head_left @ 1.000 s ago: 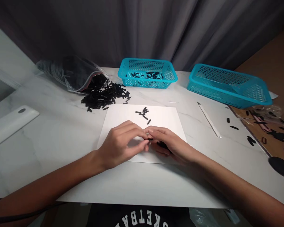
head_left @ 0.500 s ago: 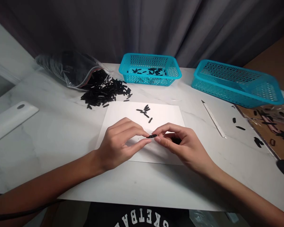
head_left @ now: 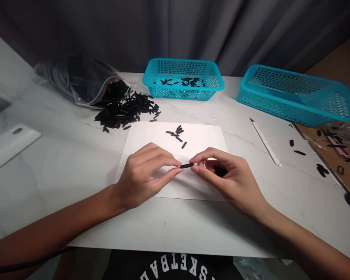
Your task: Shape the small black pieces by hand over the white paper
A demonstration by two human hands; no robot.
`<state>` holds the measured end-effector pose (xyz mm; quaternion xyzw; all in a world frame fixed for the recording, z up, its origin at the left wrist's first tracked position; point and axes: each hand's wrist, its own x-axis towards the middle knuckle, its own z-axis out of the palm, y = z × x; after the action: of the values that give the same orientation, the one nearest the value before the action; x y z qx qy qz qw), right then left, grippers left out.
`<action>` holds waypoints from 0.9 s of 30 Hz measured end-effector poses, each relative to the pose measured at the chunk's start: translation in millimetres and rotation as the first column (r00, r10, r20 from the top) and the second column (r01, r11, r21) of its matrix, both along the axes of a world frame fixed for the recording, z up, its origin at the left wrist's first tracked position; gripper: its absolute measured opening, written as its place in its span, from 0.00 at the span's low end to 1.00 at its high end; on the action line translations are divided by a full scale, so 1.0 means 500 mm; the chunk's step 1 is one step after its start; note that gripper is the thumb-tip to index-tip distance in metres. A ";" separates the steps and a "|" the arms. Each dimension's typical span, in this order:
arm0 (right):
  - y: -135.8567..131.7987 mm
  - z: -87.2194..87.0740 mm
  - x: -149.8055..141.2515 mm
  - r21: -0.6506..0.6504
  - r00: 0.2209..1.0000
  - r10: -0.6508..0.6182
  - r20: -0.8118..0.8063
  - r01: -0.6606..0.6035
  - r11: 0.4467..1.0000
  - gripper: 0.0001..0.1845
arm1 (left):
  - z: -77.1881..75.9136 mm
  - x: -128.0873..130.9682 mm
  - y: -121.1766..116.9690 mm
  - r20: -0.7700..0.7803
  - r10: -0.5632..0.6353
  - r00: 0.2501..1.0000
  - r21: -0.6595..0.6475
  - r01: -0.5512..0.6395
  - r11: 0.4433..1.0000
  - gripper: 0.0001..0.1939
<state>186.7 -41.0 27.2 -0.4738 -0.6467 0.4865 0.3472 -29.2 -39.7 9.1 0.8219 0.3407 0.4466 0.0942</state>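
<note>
A small black elongated piece (head_left: 187, 165) with tiny light spots is held level above a white sheet of paper (head_left: 151, 134). My left hand (head_left: 147, 175) pinches its left end between thumb and fingertips. At its right end, the thumb and index finger of my right hand (head_left: 230, 171) close on it. More black pieces (head_left: 221, 171) appear tucked in the right palm, mostly hidden by the fingers. Several similar loose pieces (head_left: 177, 133) lie on the paper beyond my hands.
Behind the paper, a turquoise basket (head_left: 183, 93) contains several black pieces. Another turquoise basket (head_left: 291, 105) stands to the right, near a white pen-like tool (head_left: 265, 142). At the left, an opened plastic bag (head_left: 76, 83) spills a black heap (head_left: 125, 111); a white object (head_left: 14, 146) lies nearer.
The view has shifted slightly. The fingertips have spread a little apart along the black piece, showing more of it. Both hands keep their hold on it.
</note>
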 end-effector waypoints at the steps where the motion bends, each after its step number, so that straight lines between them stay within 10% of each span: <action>1: -0.001 -0.001 0.001 0.021 1.000 -0.004 0.006 0.004 1.000 0.06 | 0.000 0.000 0.000 0.001 -0.003 1.000 -0.002 0.003 1.000 0.03; 27: -0.007 -0.001 0.005 0.128 0.998 -0.002 0.070 -0.007 0.992 0.04 | 0.000 0.002 0.000 0.022 -0.040 0.999 0.009 0.040 0.999 0.05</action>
<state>189.0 -44.6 26.9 -0.4663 -0.6892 0.4274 0.3535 -28.3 -39.8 9.3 0.8239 0.3213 0.4554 0.1033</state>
